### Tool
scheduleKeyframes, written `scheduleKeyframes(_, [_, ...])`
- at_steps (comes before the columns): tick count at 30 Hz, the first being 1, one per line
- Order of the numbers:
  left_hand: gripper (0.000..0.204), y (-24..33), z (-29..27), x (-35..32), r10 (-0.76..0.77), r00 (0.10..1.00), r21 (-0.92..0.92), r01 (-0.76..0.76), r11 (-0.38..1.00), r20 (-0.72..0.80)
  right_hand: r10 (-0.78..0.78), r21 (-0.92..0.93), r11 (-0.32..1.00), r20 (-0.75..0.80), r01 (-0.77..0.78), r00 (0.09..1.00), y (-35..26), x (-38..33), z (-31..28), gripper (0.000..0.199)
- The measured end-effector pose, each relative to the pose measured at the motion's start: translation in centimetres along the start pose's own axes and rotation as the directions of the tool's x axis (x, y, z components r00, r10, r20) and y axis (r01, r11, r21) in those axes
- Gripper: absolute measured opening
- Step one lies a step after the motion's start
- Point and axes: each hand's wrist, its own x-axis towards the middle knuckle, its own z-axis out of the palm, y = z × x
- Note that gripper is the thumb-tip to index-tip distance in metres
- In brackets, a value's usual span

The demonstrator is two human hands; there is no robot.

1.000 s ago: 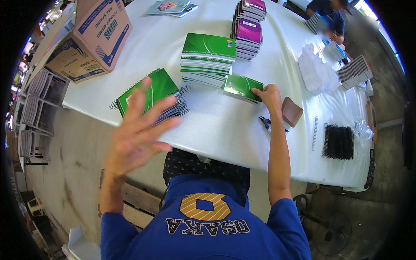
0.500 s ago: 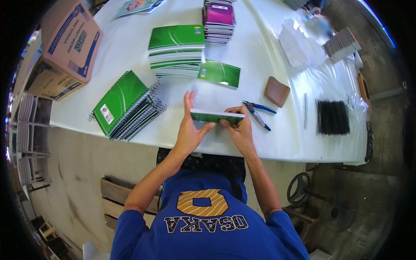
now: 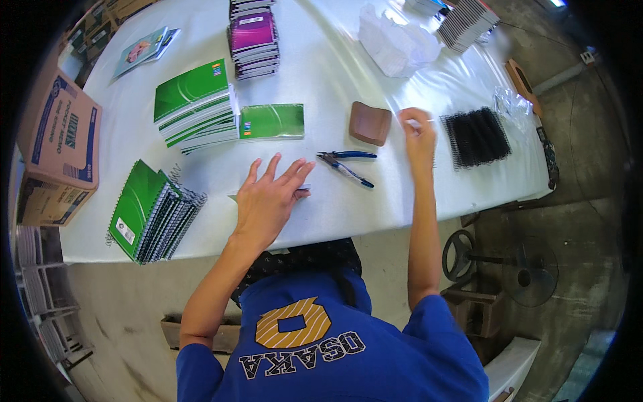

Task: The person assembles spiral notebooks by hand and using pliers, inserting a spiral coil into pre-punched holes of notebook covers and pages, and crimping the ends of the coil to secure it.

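My left hand [image 3: 266, 204] lies over a small green notepad, its fingers spread and stretched out. Most of that notepad is hidden under the palm; only slivers show at the sides. Farther right, my right hand [image 3: 418, 134] has its fingers pinched together and slightly blurred. It is between a brown block [image 3: 370, 123] and a pile of black binding coils [image 3: 475, 137]; whatever the pinch holds is too small to name. Blue-handled pliers [image 3: 346, 167] rest on the table between my hands. Just beyond my left hand is another green notepad [image 3: 272, 121], lying flat.
Green notepads are stacked [image 3: 194, 90] at the back, and a leaning row of spiral-bound notepads [image 3: 137, 208] stands at left. Purple notebooks [image 3: 252, 33] are piled farther back. A cardboard box [image 3: 63, 130] sits at the left edge, and crumpled white plastic [image 3: 395, 41] at the far right.
My right hand has let go of the notepad and moved right, toward the coils. My left hand has turned over the notepad and lowered it. The whole view has shifted right.
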Motion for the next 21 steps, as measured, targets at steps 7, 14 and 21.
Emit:
scheduleKeyframes(7, [0.056,0.5,-0.5,0.4,0.003,1.0,-0.063,-0.004,0.998,-0.017,0.167,-0.58,0.789,-0.117,-0.204,0.979,6.4,0.9,-3.2,0.016])
scheduleKeyframes(14, [0.056,-0.3,-0.2,0.4,0.007,1.0,-0.026,-0.008,1.0,-0.014,-0.065,0.251,0.963,0.563,-0.095,0.824,-9.7,-6.3,2.4,0.021])
scheduleKeyframes(21, [0.057,-0.2,-0.3,0.6,0.02,1.0,-0.042,-0.02,0.999,0.009,-0.135,0.297,0.951,0.65,-0.086,0.748,-9.4,-5.6,2.4,0.017])
